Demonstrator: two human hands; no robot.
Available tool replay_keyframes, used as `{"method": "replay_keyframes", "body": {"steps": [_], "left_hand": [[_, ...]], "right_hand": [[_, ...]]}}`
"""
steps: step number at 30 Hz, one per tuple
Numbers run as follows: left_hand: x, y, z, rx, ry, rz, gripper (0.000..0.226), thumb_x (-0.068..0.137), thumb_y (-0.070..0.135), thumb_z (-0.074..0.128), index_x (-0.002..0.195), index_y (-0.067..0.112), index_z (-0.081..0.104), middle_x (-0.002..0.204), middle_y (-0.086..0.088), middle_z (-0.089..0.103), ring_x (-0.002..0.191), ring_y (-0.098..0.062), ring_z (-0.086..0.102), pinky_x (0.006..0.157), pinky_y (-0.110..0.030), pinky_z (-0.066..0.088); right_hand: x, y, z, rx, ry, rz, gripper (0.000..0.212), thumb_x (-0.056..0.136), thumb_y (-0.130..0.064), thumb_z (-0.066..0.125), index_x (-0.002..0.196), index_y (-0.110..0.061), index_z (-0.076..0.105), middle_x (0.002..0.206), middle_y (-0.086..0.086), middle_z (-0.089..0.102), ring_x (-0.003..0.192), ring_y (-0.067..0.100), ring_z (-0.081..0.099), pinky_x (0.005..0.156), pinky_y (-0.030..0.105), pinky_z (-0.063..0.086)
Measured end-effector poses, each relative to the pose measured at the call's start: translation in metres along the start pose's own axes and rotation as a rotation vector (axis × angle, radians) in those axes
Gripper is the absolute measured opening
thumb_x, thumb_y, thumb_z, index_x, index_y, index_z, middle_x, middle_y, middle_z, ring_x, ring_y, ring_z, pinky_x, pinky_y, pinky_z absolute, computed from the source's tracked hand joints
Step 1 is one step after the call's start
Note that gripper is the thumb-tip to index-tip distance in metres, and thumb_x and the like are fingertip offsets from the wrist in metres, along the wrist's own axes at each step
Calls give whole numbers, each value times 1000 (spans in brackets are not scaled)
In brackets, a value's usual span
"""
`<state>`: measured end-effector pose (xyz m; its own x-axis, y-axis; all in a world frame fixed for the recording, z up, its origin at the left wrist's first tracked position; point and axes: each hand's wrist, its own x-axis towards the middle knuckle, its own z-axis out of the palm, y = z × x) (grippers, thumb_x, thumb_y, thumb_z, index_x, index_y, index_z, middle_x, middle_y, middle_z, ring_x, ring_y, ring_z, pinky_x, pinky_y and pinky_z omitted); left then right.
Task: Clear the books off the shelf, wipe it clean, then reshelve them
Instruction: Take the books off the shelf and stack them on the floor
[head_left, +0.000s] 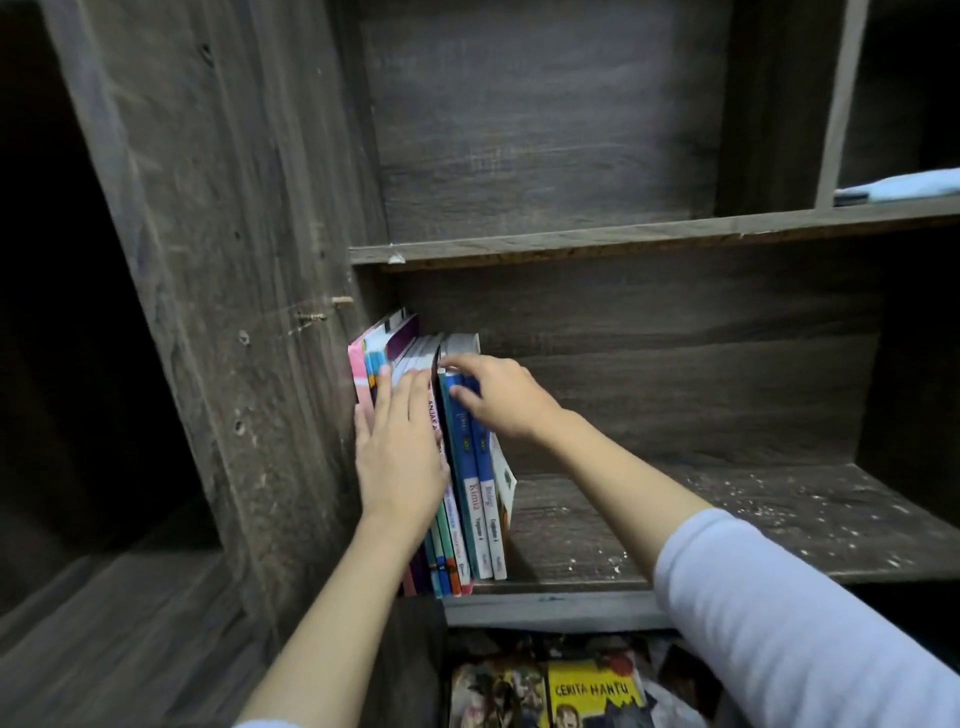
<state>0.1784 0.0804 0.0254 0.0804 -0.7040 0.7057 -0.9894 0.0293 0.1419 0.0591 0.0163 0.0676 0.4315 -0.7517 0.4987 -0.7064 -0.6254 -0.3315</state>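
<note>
Books (478, 499) stand upright at the left end of the shelf (727, 525), against the side panel (291, 415). Left hand (400, 457): fingers straight, close together, flat on the spines, probably bracing the row against toppling. Right hand (498, 400): fingers curled over the rightmost tops, thumb on a spine, gripping. White specks on the board suggest it is not yet wiped.

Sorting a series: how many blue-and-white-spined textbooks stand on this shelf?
2: the Kimia textbook and its twin, side by side, gripped by the right hand; the left hand may hide others.
</note>
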Motion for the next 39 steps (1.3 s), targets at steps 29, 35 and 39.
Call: {"method": "replay_keyframes", "body": {"steps": [29, 35, 39], "left_hand": [[4, 72, 81, -763, 193, -584, 51, 83, 14, 66, 128, 13, 42, 111, -15, 64, 96, -35, 62, 80, -42, 51], [-20, 74, 74, -830, 260, -503, 43, 82, 18, 69, 119, 11, 48, 103, -6, 67, 86, -24, 64, 71, -29, 50], [-39, 72, 65, -898, 281, -435, 46, 79, 17, 73, 119, 10, 50, 101, 2, 65, 83, -12, 61, 73, -15, 43]], "right_hand": [[-17, 85, 16, 928, 175, 321, 59, 93, -7, 49, 142, -35, 33, 149, 4, 37, 136, 16, 36, 102, 30, 35], [-22, 111, 54, 891, 154, 576, 81, 83, 14, 50, 149, -14, 13, 154, 15, 25, 141, 23, 27, 89, 26, 45], [-11, 102, 40, 899, 176, 533, 82, 80, 18, 52, 148, -6, 13, 144, 14, 39, 132, 24, 40, 86, 25, 45]]}}
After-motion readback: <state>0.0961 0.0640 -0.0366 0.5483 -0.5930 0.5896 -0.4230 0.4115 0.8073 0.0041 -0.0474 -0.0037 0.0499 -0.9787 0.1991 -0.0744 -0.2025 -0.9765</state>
